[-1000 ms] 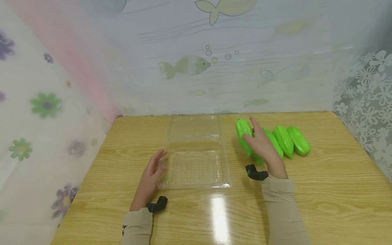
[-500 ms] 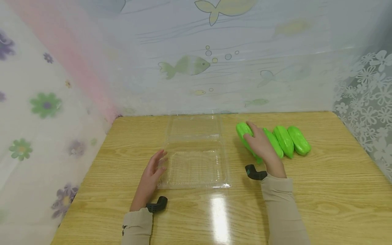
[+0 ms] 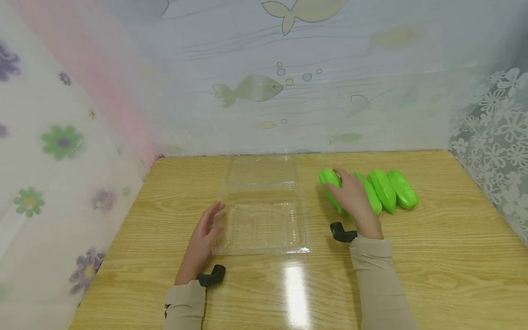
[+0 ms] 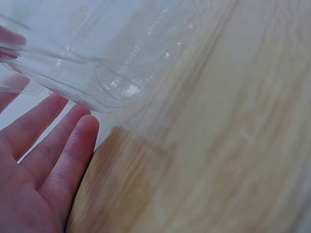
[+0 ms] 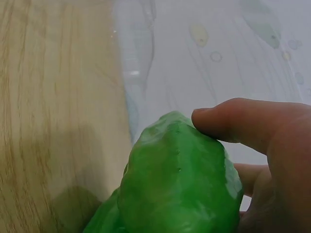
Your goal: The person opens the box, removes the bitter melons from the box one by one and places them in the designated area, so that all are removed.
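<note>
In the head view my left hand (image 3: 205,231) rests at the left side of a clear plastic clamshell box (image 3: 264,252), fingers loosely spread. The left wrist view shows those fingers at the edge of the clear box (image 4: 126,92); whether they touch it is hard to tell. My right hand (image 3: 352,195) grips the leftmost green, long, ridged vegetable-shaped piece (image 3: 330,178). In the right wrist view, the thumb lies on the piece's upper side (image 5: 180,179) and fingers sit behind it. Part of another green piece (image 5: 104,218) shows beneath it.
To the right of my right hand lie more green pieces (image 3: 382,190) side by side on the wooden table (image 3: 453,256). The box's lid (image 3: 264,169) is folded back toward the patterned wall sheet (image 3: 185,91).
My right hand has come down and slightly nearer, its fingers closing in on the leftmost green piece. That piece has shifted slightly toward me. The left hand stays where it was.
</note>
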### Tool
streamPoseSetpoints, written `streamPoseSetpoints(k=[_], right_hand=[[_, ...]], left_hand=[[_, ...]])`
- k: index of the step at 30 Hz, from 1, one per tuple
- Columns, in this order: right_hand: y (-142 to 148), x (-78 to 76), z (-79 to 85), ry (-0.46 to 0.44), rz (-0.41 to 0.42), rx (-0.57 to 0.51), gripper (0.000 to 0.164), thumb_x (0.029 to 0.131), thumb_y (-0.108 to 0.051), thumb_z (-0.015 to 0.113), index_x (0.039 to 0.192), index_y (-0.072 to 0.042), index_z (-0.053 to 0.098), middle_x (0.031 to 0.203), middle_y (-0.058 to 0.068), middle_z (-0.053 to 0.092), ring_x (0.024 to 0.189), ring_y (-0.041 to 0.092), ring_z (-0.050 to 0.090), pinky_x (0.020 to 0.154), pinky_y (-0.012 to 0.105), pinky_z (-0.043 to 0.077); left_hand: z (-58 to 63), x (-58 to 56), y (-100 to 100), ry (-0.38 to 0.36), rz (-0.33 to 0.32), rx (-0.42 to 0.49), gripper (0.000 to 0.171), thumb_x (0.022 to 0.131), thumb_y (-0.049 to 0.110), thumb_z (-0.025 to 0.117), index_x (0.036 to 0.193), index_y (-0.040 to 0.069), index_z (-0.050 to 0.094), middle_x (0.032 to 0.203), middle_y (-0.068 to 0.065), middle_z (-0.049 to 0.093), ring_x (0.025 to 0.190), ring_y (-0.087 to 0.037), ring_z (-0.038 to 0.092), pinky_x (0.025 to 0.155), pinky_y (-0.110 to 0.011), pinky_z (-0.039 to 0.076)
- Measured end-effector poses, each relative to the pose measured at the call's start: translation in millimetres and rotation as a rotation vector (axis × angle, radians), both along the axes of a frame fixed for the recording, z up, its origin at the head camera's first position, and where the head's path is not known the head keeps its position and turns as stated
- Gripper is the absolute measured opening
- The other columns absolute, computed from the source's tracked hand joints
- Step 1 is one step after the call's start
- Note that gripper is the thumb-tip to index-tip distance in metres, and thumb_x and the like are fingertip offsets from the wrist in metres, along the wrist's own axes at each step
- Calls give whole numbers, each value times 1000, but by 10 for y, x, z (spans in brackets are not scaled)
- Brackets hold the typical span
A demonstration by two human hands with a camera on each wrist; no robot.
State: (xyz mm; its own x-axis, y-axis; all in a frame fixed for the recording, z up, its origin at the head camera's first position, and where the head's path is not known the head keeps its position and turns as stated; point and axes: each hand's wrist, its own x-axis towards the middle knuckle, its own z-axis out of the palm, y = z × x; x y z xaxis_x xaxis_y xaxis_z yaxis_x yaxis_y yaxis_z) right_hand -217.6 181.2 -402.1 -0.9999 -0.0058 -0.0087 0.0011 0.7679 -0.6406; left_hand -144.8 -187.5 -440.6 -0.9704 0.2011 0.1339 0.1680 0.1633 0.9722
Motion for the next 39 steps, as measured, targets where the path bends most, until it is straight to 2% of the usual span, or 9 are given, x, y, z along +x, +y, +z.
streamPoseSetpoints(k=[5, 9, 15, 21, 39], right_hand=[[-7, -12, -30, 10, -20, 53, 61, 87, -34, 49, 136, -2, 32, 129, 27, 39, 118, 48, 30, 91, 57, 26], [-33, -25, -57, 11, -29, 76, 60, 86, -30, 50, 136, -3, 32, 132, 27, 34, 121, 49, 24, 95, 58, 19], [-109, -18, -116, 13, -41, 171, 59, 85, -33, 49, 135, -5, 36, 128, 29, 35, 116, 48, 25, 87, 60, 25], [-158, -4, -159, 37, -44, 219, 57, 84, -35, 50, 132, -4, 39, 124, 28, 38, 111, 45, 29, 82, 57, 27], [-187, 8, -161, 48, -60, 229, 50, 82, -33, 56, 124, -7, 48, 120, 24, 43, 106, 41, 31, 79, 52, 29]], left_hand=[[-35, -18, -27, 2, -8, 9, 53, 91, -1, 42, 140, 9, 25, 140, -17, 30, 125, -37, 30, 96, -55, 23], [-129, -61, -71, 9, -11, 13, 53, 91, -1, 43, 140, 9, 25, 140, -14, 31, 125, -34, 31, 96, -54, 25], [-244, -100, -102, 28, -2, -5, 53, 91, 1, 43, 140, 11, 25, 139, -10, 33, 125, -31, 33, 95, -54, 25], [-256, -100, -104, 26, 1, -5, 53, 91, 2, 43, 140, 12, 26, 140, -10, 32, 125, -31, 33, 96, -55, 24], [-241, -103, -95, 33, 4, -7, 53, 91, 2, 44, 140, 16, 27, 139, -9, 33, 125, -30, 33, 95, -54, 26]])
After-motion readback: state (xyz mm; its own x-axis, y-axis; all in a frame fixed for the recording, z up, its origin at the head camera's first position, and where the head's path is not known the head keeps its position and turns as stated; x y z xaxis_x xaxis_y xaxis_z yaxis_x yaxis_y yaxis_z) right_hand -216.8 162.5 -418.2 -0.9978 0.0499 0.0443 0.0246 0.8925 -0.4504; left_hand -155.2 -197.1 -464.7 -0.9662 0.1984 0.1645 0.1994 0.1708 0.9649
